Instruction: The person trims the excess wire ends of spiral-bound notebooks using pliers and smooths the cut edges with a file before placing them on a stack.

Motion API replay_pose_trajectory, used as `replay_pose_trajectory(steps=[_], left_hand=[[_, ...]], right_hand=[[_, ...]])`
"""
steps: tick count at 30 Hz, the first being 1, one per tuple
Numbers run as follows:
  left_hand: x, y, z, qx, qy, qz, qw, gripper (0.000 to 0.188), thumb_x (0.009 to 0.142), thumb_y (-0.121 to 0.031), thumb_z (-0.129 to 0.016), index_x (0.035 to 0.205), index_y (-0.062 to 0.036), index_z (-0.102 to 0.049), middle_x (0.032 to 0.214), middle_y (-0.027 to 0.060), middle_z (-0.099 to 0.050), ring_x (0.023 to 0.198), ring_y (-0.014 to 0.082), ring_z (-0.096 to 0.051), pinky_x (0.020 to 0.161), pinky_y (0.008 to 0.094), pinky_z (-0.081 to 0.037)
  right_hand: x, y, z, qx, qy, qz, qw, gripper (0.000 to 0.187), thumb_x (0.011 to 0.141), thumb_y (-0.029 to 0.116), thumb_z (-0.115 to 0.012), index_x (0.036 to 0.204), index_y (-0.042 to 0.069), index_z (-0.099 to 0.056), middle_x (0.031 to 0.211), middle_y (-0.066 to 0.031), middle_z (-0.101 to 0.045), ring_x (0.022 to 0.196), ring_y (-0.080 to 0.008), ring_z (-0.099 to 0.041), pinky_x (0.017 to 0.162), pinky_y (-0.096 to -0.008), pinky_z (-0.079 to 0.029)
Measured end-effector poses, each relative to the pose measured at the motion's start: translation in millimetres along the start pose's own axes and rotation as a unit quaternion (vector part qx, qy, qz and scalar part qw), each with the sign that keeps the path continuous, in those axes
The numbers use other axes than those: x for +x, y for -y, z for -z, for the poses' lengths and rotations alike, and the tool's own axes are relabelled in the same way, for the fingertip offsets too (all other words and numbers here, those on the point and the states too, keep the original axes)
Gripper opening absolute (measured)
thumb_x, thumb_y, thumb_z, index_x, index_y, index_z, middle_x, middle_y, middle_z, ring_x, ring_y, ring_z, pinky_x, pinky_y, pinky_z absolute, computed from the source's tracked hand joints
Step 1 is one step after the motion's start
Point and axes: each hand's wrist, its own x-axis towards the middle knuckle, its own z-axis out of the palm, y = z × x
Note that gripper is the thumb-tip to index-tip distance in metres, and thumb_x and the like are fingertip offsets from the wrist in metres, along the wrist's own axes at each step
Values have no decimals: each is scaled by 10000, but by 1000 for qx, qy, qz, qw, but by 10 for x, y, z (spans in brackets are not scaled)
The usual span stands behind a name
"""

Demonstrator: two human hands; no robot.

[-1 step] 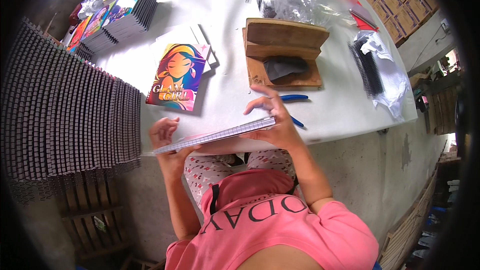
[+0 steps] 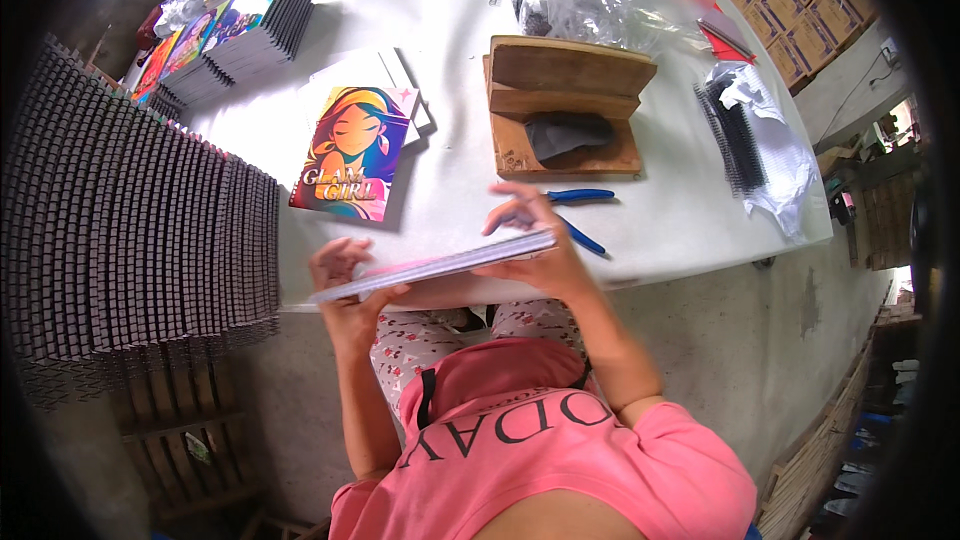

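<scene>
A thin notebook or pad of sheets [image 2: 437,268] is held edge-on between my hands, over the table's front edge, its right end higher in the view. My left hand [image 2: 350,312] grips its left end, thumb below and fingers curled up behind. At the right end, my right hand [image 2: 560,265] holds it with the thumb underneath and the fingers bent over the far side. Motion blurs the fingers a little. Just beyond the right hand lie blue-handled pliers [image 2: 583,196]. Farther left, a colourful illustrated notebook cover [image 2: 352,155] rests on white sheets or boards [image 2: 405,90].
A wooden stand [image 2: 570,70] holds a dark pad-like object [image 2: 570,136]. Tall rows of black-bound notebooks [image 2: 150,220] crowd the left. Finished-looking notebook stacks [image 2: 255,25] stand far left. Clear plastic [image 2: 600,0], black binding coils [image 2: 735,140] and cartons [image 2: 790,0] are right.
The notebook has tilted slightly and its right end shifted a little right. My left fingers rose slightly; my right fingers moved down and left, showing more of the pliers.
</scene>
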Motion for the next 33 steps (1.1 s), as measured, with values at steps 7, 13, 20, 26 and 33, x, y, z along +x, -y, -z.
replay_pose_trajectory(steps=[7, 13, 20, 26, 33], left_hand=[[-56, 147, -43, 16, 40, 178, 983, 560, 535, 78, -814, 997, -40, -522, 789, 32, -587, 743, 119, -558, 683, 242, -474], [-84, 33, -126, 181, 11, -29, 983, 679, 590, -109, -854, 1139, 20, -477, 1120, 111, -505, 1068, 188, -489, 929, 344, -397], [-33, -673, -909, 525, 119, -237, 809, 373, 749, -201, -695, 1086, -92, -577, 945, 71, -538, 1018, 260, -511, 1058, 499, -188], [-103, -472, -803, 490, 123, -320, 801, 308, 723, -158, -683, 1027, -159, -632, 835, 12, -506, 824, 191, -521, 930, 405, -306], [-77, -571, -867, 542, 91, -292, 783, 408, 715, -361, -724, 1066, -167, -651, 786, -19, -478, 785, 144, -489, 902, 389, -282]], right_hand=[[-113, -93, 60, -78, 42, -100, 991, 316, 641, 86, -801, 883, 11, -612, 844, -38, -663, 736, -47, -561, 669, -215, -473], [-194, -326, 117, 1, 15, -162, 987, 365, 649, 27, -761, 984, -28, -628, 886, -75, -678, 771, -73, -584, 731, -252, -491], [-144, -228, 259, -125, 70, -73, 987, 412, 587, 67, -805, 931, -5, -589, 848, -164, -607, 789, -280, -618, 731, -337, -478], [176, 318, 2275, -267, -242, 6, 933, 309, 833, 135, -611, 1138, 92, -587, 998, -106, -625, 881, -198, -602, 821, -312, -466], [304, -476, 3441, -757, -287, -223, 542, 388, 821, 329, -614, 1127, 104, -532, 1177, -60, -508, 1134, -273, -456, 845, -535, -393]])
